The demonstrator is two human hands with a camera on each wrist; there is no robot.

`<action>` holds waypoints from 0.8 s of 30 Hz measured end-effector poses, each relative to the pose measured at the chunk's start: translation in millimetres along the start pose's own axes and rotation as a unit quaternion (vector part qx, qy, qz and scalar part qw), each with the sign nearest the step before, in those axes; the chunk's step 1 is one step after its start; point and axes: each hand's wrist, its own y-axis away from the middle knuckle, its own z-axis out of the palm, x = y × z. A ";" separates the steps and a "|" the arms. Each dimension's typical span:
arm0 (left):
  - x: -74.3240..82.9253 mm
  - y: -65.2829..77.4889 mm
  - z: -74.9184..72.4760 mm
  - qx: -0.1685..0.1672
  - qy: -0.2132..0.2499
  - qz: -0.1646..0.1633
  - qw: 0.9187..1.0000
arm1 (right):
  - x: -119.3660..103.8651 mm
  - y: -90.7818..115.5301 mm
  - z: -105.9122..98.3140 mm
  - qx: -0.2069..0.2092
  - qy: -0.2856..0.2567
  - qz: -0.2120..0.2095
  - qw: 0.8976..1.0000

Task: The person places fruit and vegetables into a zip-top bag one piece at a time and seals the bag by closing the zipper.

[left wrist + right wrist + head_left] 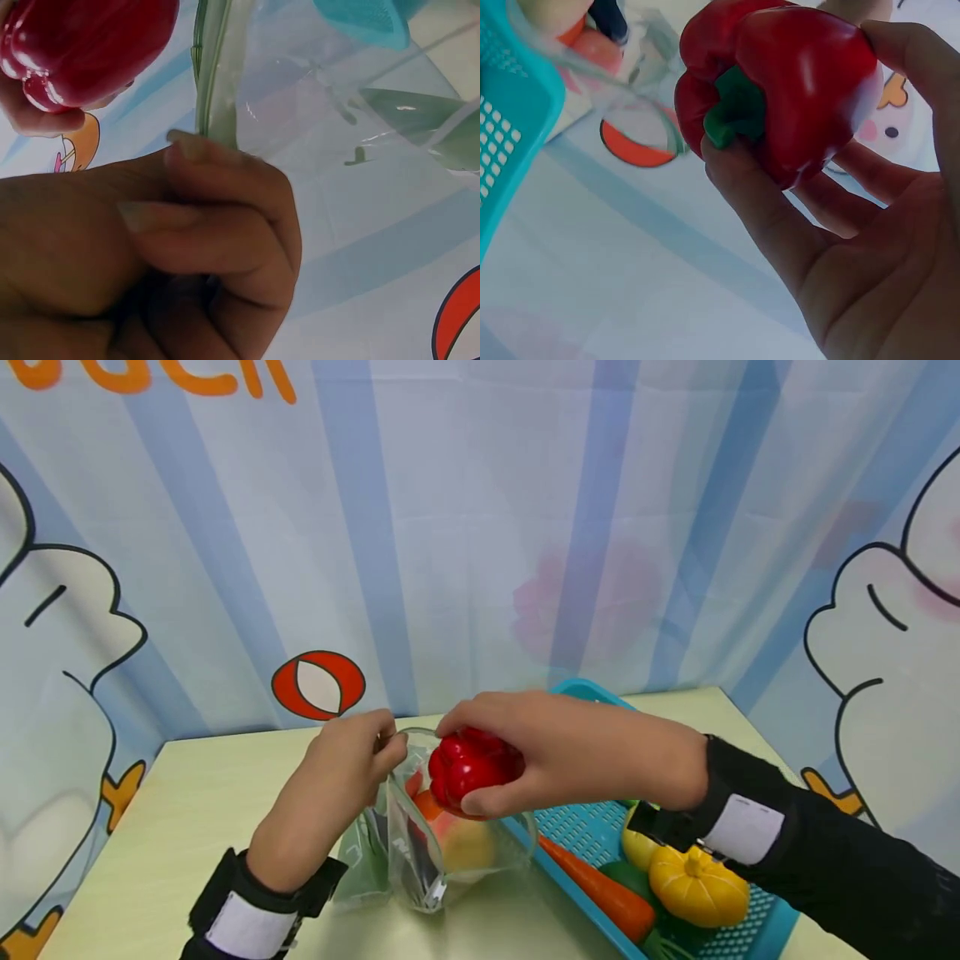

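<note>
My right hand grips a glossy red bell pepper over the mouth of a clear plastic bag. Its green stem shows in the right wrist view, where the fingers wrap round the pepper. My left hand pinches the bag's rim between thumb and curled fingers, and the left wrist view shows the folded edge rising from that pinch. Inside the bag are a yellowish round fruit, something orange-red and a dark item, partly hidden by the pepper.
Right of the bag stands a blue perforated basket holding a carrot, a small yellow pumpkin and green and yellow produce, partly covered by my right arm. A striped cartoon curtain hangs behind the pale table.
</note>
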 end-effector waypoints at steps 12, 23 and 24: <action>1.6 3.7 -5.1 0.008 0.003 0.018 1.000 | 5.8 -17.4 27.4 -0.014 0.106 -0.039 0.993; 4.5 5.4 -6.7 0.018 0.008 0.026 0.999 | 17.4 -31.7 50.5 0.020 0.229 -0.069 0.971; 4.7 5.1 -6.0 0.017 0.007 0.025 1.000 | 18.8 -32.7 53.0 0.017 0.234 -0.071 0.969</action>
